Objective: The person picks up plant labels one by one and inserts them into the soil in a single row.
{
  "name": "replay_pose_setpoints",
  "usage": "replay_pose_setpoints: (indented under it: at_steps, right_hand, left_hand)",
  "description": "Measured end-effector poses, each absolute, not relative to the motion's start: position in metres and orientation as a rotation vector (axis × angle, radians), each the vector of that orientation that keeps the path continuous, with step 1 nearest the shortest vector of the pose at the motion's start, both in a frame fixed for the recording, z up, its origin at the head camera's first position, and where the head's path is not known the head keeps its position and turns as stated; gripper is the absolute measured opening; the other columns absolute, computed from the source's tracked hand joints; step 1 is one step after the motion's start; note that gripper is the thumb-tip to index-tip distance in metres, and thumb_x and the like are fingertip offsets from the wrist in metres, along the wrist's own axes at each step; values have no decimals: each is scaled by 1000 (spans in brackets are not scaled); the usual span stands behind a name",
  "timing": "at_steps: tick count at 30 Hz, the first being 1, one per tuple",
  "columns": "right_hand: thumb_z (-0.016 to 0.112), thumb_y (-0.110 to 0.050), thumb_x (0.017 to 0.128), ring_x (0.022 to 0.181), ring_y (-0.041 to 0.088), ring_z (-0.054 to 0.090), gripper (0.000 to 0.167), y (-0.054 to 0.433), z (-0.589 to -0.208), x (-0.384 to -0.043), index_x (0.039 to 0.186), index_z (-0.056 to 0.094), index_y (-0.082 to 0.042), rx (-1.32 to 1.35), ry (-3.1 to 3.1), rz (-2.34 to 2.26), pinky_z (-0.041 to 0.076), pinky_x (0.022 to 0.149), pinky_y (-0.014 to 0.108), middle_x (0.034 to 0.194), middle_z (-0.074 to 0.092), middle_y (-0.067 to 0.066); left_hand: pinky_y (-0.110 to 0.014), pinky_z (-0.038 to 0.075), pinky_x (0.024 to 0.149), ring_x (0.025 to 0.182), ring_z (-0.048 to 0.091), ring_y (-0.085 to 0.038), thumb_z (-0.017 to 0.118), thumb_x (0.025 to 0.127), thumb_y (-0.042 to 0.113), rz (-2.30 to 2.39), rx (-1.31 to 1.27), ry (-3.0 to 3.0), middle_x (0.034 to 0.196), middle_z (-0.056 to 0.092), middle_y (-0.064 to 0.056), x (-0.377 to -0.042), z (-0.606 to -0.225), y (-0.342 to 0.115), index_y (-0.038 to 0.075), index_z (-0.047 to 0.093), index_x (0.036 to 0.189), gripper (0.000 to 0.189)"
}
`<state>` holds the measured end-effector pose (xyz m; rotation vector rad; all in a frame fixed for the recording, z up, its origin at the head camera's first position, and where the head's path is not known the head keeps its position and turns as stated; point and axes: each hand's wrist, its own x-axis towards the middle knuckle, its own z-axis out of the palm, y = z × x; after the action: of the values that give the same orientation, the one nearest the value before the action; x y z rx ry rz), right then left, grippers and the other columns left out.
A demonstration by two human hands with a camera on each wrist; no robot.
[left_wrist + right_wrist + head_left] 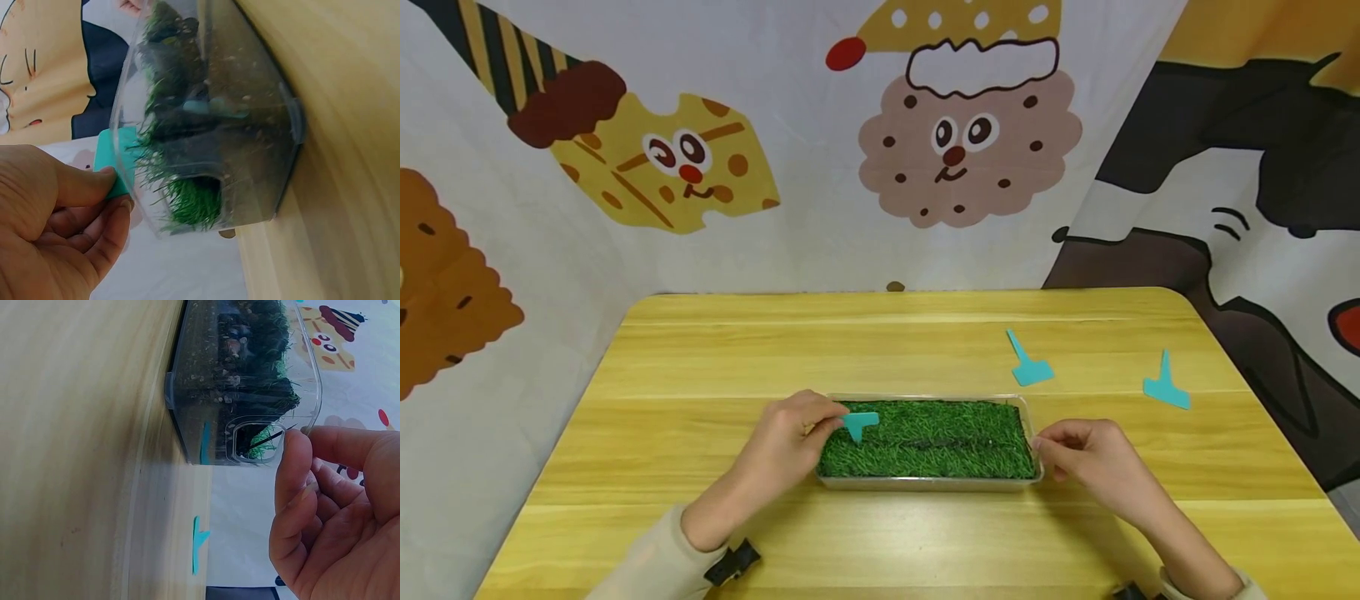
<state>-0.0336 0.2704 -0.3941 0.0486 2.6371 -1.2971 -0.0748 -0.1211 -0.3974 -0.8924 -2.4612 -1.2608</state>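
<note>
My left hand [782,446] pinches a teal T-shaped plant label [860,421] by one end of its head between thumb and fingers. The label's stem points down into green artificial grass [925,417] at the left end of a clear plastic box [925,483]. In the left wrist view the label's broad head [125,153] shows above the grass, behind the clear wall. At the box's right end, my right hand [1101,467] pinches the rim between thumb and index finger, its other fingers curled in the right wrist view. A dark groove runs along the middle of the grass.
Two more teal plant labels lie on the wooden table [700,358]: one label [1028,362] behind the box to the right, another label [1166,386] farther right. A cloth [820,250] printed with cartoon figures hangs behind the table.
</note>
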Motion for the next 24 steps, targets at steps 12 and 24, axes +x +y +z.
replay_pose_setpoints:
  at_steps: [12, 24]
  right_hand:
    - [73, -20, 100, 62, 16, 58, 15, 271, -396, -34, 102, 79, -7, 55, 2629, -1289, 39, 50, 25, 71, 66, 4]
    - [72, -18, 100, 62, 17, 58, 14, 271, -395, -34, 103, 79, -6, 58, 2617, -1303, 39, 50, 25, 71, 67, 6]
  left_hand:
    - [-22, 60, 73, 83, 71, -17, 77, 84, -18, -1211, -944, -2469, 92, 77, -8, -73, -398, -117, -2, 80, 100, 23]
    - [-22, 55, 62, 77, 63, -7, 76, 89, -11, -1286, -909, -2569, 97, 76, -5, -76, -399, -119, 2, 79, 107, 21]
